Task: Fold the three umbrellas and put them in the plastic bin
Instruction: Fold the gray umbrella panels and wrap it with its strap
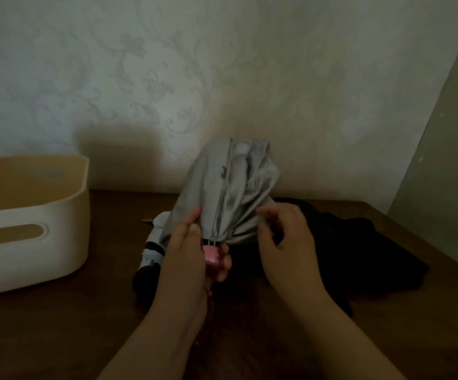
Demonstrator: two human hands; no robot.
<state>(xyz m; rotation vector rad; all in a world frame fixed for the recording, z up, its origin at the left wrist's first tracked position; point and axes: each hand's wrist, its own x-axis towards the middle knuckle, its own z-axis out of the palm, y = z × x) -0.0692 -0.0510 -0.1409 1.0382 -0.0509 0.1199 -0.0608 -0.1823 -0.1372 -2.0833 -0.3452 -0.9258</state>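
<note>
Standing between both hands (238, 248): grey umbrella (230, 187)

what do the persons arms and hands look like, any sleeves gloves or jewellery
Both forearms are bare as far as the frame shows, with no sleeves in view. The left hand and right hand wear no gloves. No rings, watch or bracelets show, though the dim, blurry light could hide small details. Nails look short and plain.

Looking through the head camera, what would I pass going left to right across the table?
Plastic bin → white-and-black folded umbrella → left hand gripping the grey umbrella by its pink handle → right hand → black umbrella.
</note>
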